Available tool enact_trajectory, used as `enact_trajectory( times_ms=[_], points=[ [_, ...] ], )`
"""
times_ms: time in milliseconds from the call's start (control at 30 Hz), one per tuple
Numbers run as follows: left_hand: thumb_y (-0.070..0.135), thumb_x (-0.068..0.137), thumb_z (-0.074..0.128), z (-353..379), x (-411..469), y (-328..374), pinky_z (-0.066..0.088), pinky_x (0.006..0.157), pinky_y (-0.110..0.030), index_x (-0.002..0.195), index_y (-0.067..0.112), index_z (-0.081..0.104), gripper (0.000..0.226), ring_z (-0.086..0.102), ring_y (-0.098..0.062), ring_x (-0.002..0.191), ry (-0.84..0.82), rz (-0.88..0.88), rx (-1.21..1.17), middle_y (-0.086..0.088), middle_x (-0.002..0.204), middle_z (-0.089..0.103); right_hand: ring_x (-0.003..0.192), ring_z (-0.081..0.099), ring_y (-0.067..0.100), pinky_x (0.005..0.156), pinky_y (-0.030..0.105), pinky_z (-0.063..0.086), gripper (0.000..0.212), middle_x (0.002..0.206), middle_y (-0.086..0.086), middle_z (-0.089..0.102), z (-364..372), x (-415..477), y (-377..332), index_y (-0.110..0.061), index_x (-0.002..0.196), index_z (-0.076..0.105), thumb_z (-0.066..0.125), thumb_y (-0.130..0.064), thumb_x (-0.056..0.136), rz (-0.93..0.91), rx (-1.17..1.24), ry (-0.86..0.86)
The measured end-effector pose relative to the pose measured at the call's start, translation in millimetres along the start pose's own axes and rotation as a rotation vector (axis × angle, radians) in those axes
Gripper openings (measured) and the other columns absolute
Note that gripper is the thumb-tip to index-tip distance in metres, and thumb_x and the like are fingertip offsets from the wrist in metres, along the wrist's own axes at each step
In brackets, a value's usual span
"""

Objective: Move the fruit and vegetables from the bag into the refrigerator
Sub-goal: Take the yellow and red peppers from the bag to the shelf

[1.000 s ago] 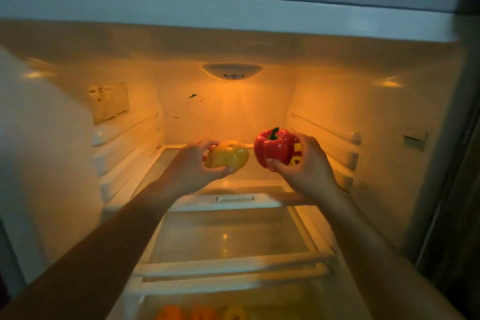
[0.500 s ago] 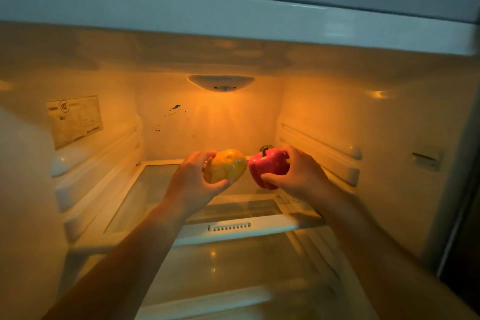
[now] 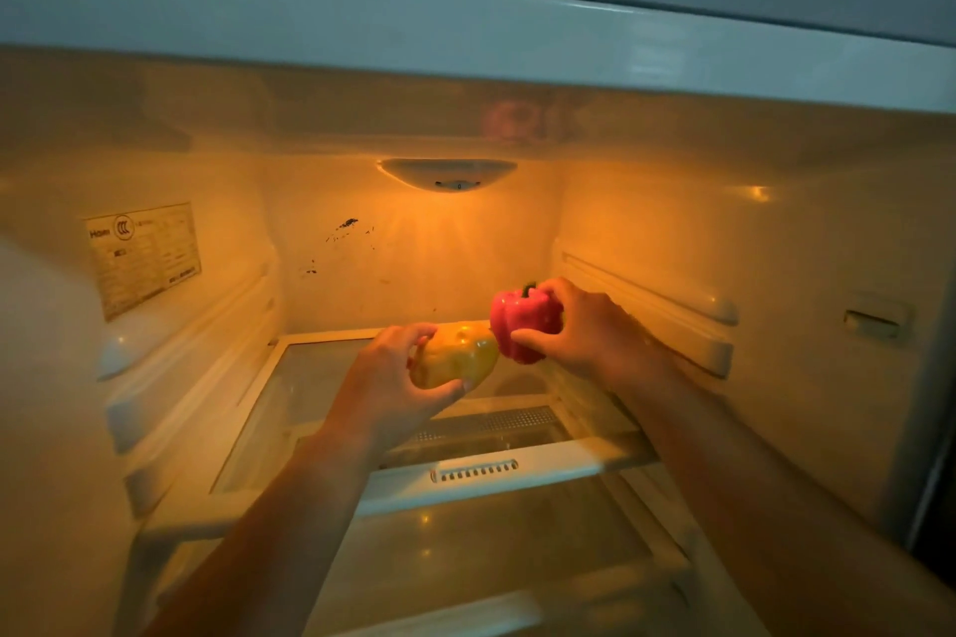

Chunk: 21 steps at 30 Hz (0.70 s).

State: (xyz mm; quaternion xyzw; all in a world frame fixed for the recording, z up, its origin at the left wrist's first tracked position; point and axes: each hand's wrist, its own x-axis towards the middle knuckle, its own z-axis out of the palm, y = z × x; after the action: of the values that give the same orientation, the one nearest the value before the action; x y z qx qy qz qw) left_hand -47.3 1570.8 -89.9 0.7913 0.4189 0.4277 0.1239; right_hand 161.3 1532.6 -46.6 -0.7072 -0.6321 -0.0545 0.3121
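Note:
Both my arms reach into the open refrigerator. My left hand (image 3: pixel 385 378) grips a yellow bell pepper (image 3: pixel 458 360) above the upper glass shelf (image 3: pixel 289 409). To its right, my right hand (image 3: pixel 587 331) holds a red bell pepper (image 3: pixel 520 318) with a green stem, a little higher and deeper in. The two peppers nearly touch. Both are held in the air over the back half of the shelf. The bag is out of view.
The fridge lamp (image 3: pixel 447 173) glows on the back wall. Shelf rails run along the left wall (image 3: pixel 170 378) and right wall (image 3: pixel 662 321). A lower glass shelf (image 3: pixel 491 548) lies beneath. A label (image 3: pixel 142 256) sticks on the left wall.
Both hands have pushed deeper into the fridge with the peppers, over the upper shelf. My view has moved closer and slightly upward; the crisper drawer at the bottom has dropped out of sight.

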Motion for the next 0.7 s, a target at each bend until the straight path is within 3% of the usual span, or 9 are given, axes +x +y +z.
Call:
enact_trajectory(
  times_ms=[67, 233, 400, 567, 700],
  points=[
    [0.041, 0.064, 0.080, 1, 0, -1, 0.046, 0.072, -0.021, 0.121, 0.027, 0.053, 0.065, 0.053, -0.010, 0.094, 0.003, -0.001, -0.014, 0.006, 0.111, 0.056, 0.100, 0.057, 0.021, 0.084, 0.036, 0.047, 0.056, 0.116, 0.000, 0.062, 6, 1, 2, -0.029, 0.119, 0.047, 0.069, -0.053, 0.074, 0.029, -0.077, -0.049],
    [0.041, 0.065, 0.080, 0, 0, -1, 0.041, 0.065, -0.014, 0.122, 0.028, 0.052, 0.065, 0.052, -0.010, 0.096, -0.003, 0.000, -0.026, 0.009, 0.109, 0.052, 0.103, 0.055, 0.020, 0.080, 0.031, 0.047, 0.065, 0.122, 0.001, 0.056, 9, -3, 3, -0.026, 0.125, 0.045, 0.074, -0.047, 0.071, 0.000, -0.097, 0.001],
    [0.042, 0.064, 0.080, 0, 0, 0, 0.045, 0.069, -0.019, 0.122, 0.028, 0.052, 0.065, 0.052, -0.010, 0.096, -0.003, 0.003, -0.036, 0.009, 0.108, 0.052, 0.128, 0.040, 0.021, 0.095, 0.030, 0.040, 0.079, 0.146, 0.000, 0.033, 4, -4, 0, -0.028, 0.143, 0.028, 0.071, -0.038, 0.078, -0.211, -0.161, 0.008],
    [0.041, 0.065, 0.080, -3, -2, -2, 0.047, 0.070, -0.019, 0.122, 0.028, 0.052, 0.065, 0.052, -0.010, 0.096, 0.002, 0.000, -0.056, 0.010, 0.108, 0.051, 0.126, 0.040, 0.022, 0.099, 0.031, 0.040, 0.066, 0.145, 0.001, 0.034, 9, 7, 2, -0.025, 0.139, 0.037, 0.069, -0.029, 0.081, -0.256, -0.232, -0.090],
    [0.041, 0.065, 0.080, -2, -1, -2, 0.046, 0.070, -0.018, 0.122, 0.029, 0.052, 0.064, 0.052, -0.009, 0.096, 0.009, 0.001, -0.056, 0.010, 0.109, 0.052, 0.123, 0.044, 0.024, 0.098, 0.031, 0.040, 0.065, 0.141, 0.005, 0.037, 10, 24, 3, -0.021, 0.135, 0.043, 0.073, -0.025, 0.078, -0.269, -0.226, -0.055]
  ],
)
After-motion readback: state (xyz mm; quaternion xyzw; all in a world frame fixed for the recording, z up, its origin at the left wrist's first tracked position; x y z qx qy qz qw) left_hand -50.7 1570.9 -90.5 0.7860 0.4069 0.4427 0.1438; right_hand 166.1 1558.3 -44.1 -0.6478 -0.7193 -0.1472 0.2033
